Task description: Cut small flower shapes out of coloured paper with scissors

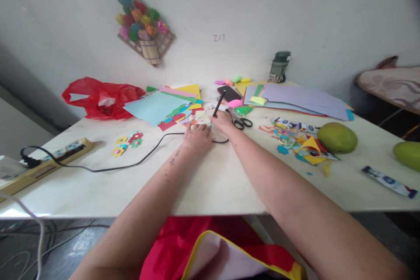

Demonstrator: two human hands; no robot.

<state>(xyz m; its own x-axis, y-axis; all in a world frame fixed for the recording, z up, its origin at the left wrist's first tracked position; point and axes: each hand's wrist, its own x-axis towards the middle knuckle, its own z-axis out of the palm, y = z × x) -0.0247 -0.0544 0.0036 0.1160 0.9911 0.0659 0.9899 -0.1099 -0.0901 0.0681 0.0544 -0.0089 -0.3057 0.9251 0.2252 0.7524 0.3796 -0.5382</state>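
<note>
My right hand (223,121) grips a slim black pen (218,103), which leans with its top end up and away from me. Beside it, my left hand (197,136) rests low on the table with its fingers stretched out toward the pen. What lies under the fingertips is too small and pale to make out. Just right of my right hand are black-handled scissors (243,123). A black cable (166,136) runs up to my left hand and shows again beneath my right one. Cut coloured paper pieces (179,118) lie beyond my left hand.
Paper flowers (136,140) and a power strip (55,157) are at left, near a red plastic bag (101,96). Blue paper sheets (154,107), a phone (229,93) and purple sheets (295,98) lie behind. Paper scraps (308,146), a green mango (337,138) and a tube (389,181) are at right.
</note>
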